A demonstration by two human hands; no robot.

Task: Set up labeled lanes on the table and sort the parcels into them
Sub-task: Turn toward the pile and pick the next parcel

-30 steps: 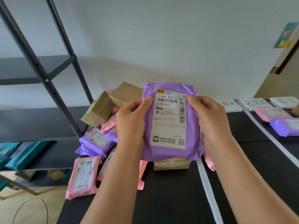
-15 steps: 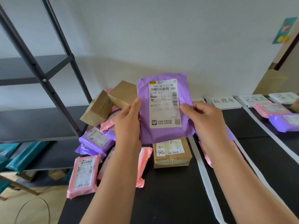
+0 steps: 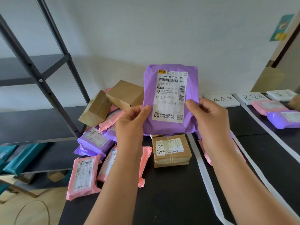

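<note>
I hold a purple parcel [image 3: 170, 98] upright above the black table [image 3: 170, 192], its white shipping label facing me. My left hand [image 3: 131, 124] grips its lower left edge and my right hand [image 3: 209, 116] its lower right edge. Below it lies a brown box [image 3: 171, 151] with a handwritten sticker. To the left is a heap of pink, purple and brown parcels [image 3: 97, 138]. White tape strips [image 3: 206, 179] mark lanes. White label cards [image 3: 222, 99] with handwriting stand at the back. In the right lane lie a pink parcel [image 3: 266, 106] and a purple parcel [image 3: 284, 119].
A black metal shelf rack [image 3: 40, 82] stands at the left, with teal bags [image 3: 21, 158] on its lower level. A pink parcel [image 3: 82, 174] overhangs the table's left edge. The white wall runs close behind the table. A cable loop [image 3: 32, 211] lies on the floor.
Both hands have moved the purple parcel up and away from me, sliding down to grip its lower edge. The brown box under it has come into view.
</note>
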